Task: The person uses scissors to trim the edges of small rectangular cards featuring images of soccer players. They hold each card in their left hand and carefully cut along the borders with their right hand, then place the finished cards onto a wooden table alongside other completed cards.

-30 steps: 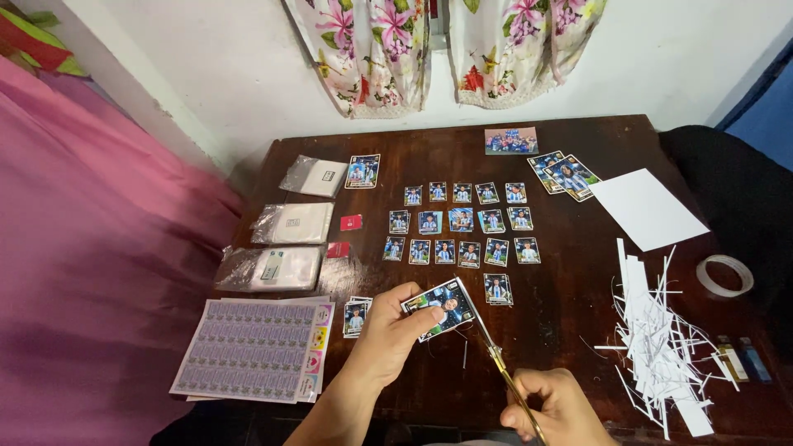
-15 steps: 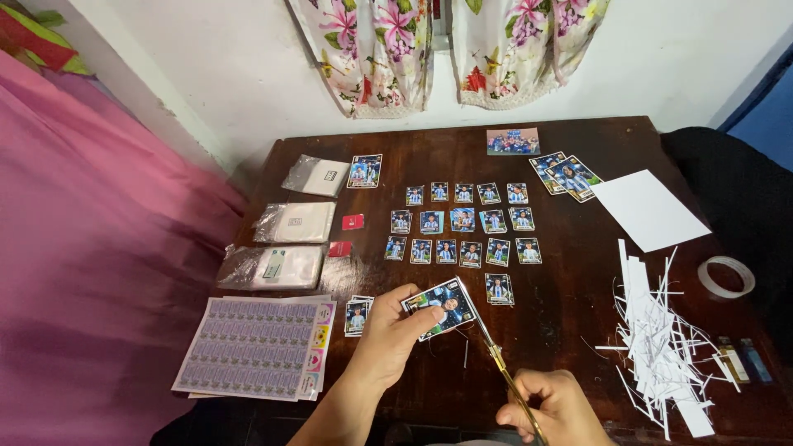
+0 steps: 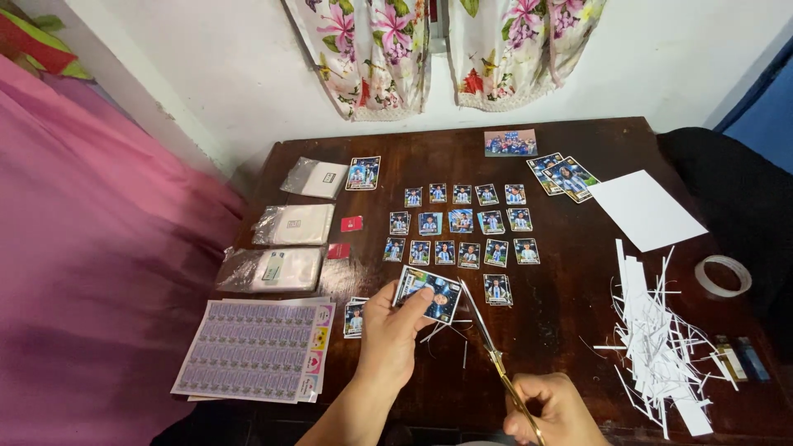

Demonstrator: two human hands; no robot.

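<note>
Trimming looks under way: the left hand (image 3: 395,330) pinches a photo card (image 3: 428,293) above the near table edge, while the right hand (image 3: 552,410) grips gold-handled scissors (image 3: 487,343), blades at the card's right edge. Next, a steady cut along that border seems called for

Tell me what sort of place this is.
Probably a room in a home, used for craft work. A dark wooden table stands against a white wall under floral curtains, pink fabric lies beside it, and small picture cards sit in rows near paper trimmings.
</note>
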